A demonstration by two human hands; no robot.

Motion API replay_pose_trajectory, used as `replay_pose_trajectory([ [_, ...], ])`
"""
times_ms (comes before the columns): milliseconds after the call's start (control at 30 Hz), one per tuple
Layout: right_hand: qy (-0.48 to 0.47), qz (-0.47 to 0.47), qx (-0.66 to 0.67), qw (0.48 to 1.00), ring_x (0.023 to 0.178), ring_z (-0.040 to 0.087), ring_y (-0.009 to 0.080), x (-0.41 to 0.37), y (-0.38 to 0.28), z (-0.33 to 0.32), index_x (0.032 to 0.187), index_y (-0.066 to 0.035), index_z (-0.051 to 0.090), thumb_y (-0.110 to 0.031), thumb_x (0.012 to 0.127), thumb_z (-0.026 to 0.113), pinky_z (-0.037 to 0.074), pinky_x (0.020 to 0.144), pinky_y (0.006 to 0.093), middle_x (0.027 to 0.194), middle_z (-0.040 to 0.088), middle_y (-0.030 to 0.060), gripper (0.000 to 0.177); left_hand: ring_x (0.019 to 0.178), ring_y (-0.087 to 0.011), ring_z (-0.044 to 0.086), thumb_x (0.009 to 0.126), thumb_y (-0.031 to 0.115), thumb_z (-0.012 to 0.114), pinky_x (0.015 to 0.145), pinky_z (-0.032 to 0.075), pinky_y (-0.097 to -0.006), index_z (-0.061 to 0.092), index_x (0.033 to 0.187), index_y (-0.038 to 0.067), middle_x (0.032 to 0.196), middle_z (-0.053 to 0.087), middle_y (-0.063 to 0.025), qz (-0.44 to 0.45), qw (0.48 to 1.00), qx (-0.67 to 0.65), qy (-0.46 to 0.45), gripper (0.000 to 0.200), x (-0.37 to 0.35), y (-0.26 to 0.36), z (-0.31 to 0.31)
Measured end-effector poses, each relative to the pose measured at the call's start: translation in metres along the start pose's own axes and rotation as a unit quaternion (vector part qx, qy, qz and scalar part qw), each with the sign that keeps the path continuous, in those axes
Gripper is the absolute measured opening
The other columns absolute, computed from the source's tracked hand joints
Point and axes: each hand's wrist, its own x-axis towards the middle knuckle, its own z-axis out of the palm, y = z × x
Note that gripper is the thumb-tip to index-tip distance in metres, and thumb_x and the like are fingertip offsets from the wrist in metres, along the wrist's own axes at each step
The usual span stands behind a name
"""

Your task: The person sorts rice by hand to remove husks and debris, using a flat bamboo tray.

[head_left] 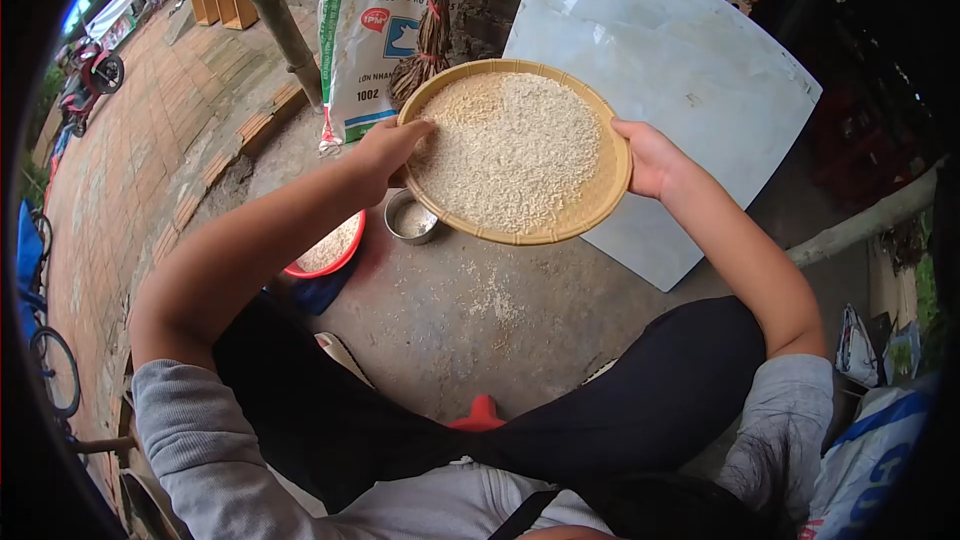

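A round yellow woven tray [592, 218] is held up above the floor, with a broad layer of pale grains [520, 155] spread over it. My left hand [388, 152] grips its left rim, the thumb lying over the edge near the grains. On the right rim, my right hand [645, 158] is closed round the edge. Below the tray's left side stands a small metal bowl [411, 218] with some grain in it. Beside that bowl is a red basin [350, 251] holding pale grains, partly hidden by my left forearm.
Loose grains [492, 298] lie scattered on the concrete floor [420, 300]. A printed feed sack [350, 40] and a dried-stalk broom [430, 50] stand behind the tray. At the right leans a large whitish panel [680, 70]. A red motorbike [95, 80] is far left.
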Motion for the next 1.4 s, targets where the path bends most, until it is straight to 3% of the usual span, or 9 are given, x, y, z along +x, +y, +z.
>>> replay_pose_trajectory([
  [200,-0.004,0.015,-0.033,0.999,0.110,0.058,0.0269,-0.022,0.019,0.039,0.129,0.001,0.040,-0.023,0.101,0.027,0.048,0.095,0.0449,0.124,0.053,0.0173,0.039,0.073,-0.0242,0.067,0.089,0.033,0.055,0.065,0.058,-0.0356,0.050,0.117,0.000,0.093,0.062,-0.0150,-0.030,0.996,-0.060,-0.052,0.044,0.041,-0.002,-0.035],
  [400,-0.030,-0.011,-0.062,0.998,0.110,0.058,0.0248,-0.012,-0.001,0.010,0.131,-0.002,0.040,-0.027,0.102,0.029,0.050,0.092,0.0418,0.123,0.056,0.0138,0.040,0.061,-0.0148,0.057,0.086,0.033,0.059,0.053,0.048,-0.0287,0.054,0.113,0.008,0.079,0.055,-0.0054,0.000,0.998,-0.063,0.025,0.037,0.015,-0.003,-0.014],
  [533,0.066,-0.004,-0.016,0.998,0.109,0.059,0.0236,-0.014,0.009,0.013,0.132,-0.004,0.040,-0.026,0.102,0.029,0.050,0.093,0.0425,0.122,0.057,0.0127,0.039,0.066,-0.0166,0.062,0.085,0.028,0.062,0.060,0.054,-0.0295,0.054,0.114,0.007,0.085,0.058,-0.0069,0.013,1.000,-0.011,-0.025,0.037,0.000,0.002,0.002],
  [633,0.020,0.016,-0.061,0.998,0.110,0.058,0.0239,-0.039,0.015,0.047,0.131,-0.003,0.041,-0.028,0.102,0.028,0.049,0.094,0.0431,0.123,0.056,0.0120,0.040,0.072,-0.0194,0.066,0.088,0.032,0.056,0.061,0.056,-0.0325,0.053,0.114,0.003,0.094,0.063,-0.0132,-0.012,0.994,-0.076,-0.080,0.039,0.045,-0.002,-0.038],
  [833,0.011,-0.021,-0.117,0.993,0.103,0.062,0.0232,-0.034,0.000,0.020,0.127,-0.003,0.044,-0.028,0.102,0.029,0.050,0.093,0.0412,0.118,0.059,0.0120,0.039,0.065,-0.0162,0.063,0.087,0.030,0.058,0.057,0.053,-0.0299,0.056,0.108,0.008,0.083,0.061,-0.0068,-0.036,0.997,-0.062,0.000,0.031,0.000,0.005,0.002],
  [900,0.074,-0.015,-0.058,0.995,0.108,0.059,0.0246,-0.029,0.001,0.015,0.132,-0.005,0.041,-0.031,0.102,0.028,0.049,0.094,0.0415,0.123,0.057,0.0130,0.042,0.061,-0.0166,0.059,0.086,0.031,0.060,0.053,0.051,-0.0284,0.054,0.110,0.006,0.080,0.056,-0.0054,-0.015,0.997,-0.020,-0.075,0.034,0.005,-0.005,0.010],
  [1100,-0.007,-0.002,-0.141,0.990,0.107,0.059,0.0229,-0.044,0.012,0.034,0.129,-0.004,0.043,-0.034,0.102,0.024,0.048,0.094,0.0422,0.122,0.055,0.0121,0.045,0.077,-0.0227,0.068,0.093,0.029,0.049,0.071,0.058,-0.0358,0.049,0.114,-0.003,0.097,0.062,-0.0152,0.000,0.986,-0.140,-0.086,0.038,0.024,0.015,-0.031],
  [1267,0.011,-0.039,-0.102,0.994,0.110,0.057,0.0227,-0.014,0.001,-0.009,0.129,-0.002,0.043,-0.033,0.102,0.025,0.047,0.095,0.0411,0.122,0.056,0.0115,0.045,0.064,-0.0159,0.058,0.089,0.032,0.057,0.058,0.052,-0.0299,0.051,0.113,0.006,0.084,0.056,-0.0061,0.052,0.995,-0.076,-0.039,0.036,-0.015,0.020,0.006],
  [1400,0.042,-0.045,-0.064,0.996,0.113,0.056,0.0243,-0.030,0.008,0.021,0.129,-0.003,0.043,-0.032,0.103,0.023,0.048,0.096,0.0403,0.125,0.054,0.0132,0.044,0.081,-0.0175,0.062,0.090,0.031,0.054,0.072,0.053,-0.0336,0.051,0.112,0.004,0.092,0.060,-0.0096,0.042,0.991,-0.116,-0.052,0.035,-0.003,0.016,-0.003],
])
